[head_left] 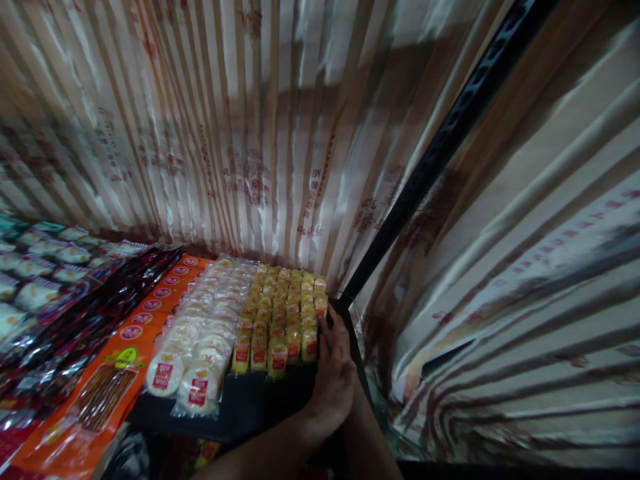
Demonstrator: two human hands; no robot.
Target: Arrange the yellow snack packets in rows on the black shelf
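My left hand [334, 373] reaches in from the lower left. Its fingers stretch forward and rest against the right edge of a block of small yellow snack packets [280, 313]. They touch the packets without closing round one. The packets stand in tight rows on a dark shelf [260, 403]. A second forearm-like shape [373, 440] lies just right of the wrist. No right hand shows.
Left of the yellow packets are clear bags of round white cakes [200, 347], orange sausage packs [107, 387] and dark red-black packs [75, 320]. A black shelf post [425, 180] rises at the right. Stacks of striped paper [225, 133] wall in the back and right.
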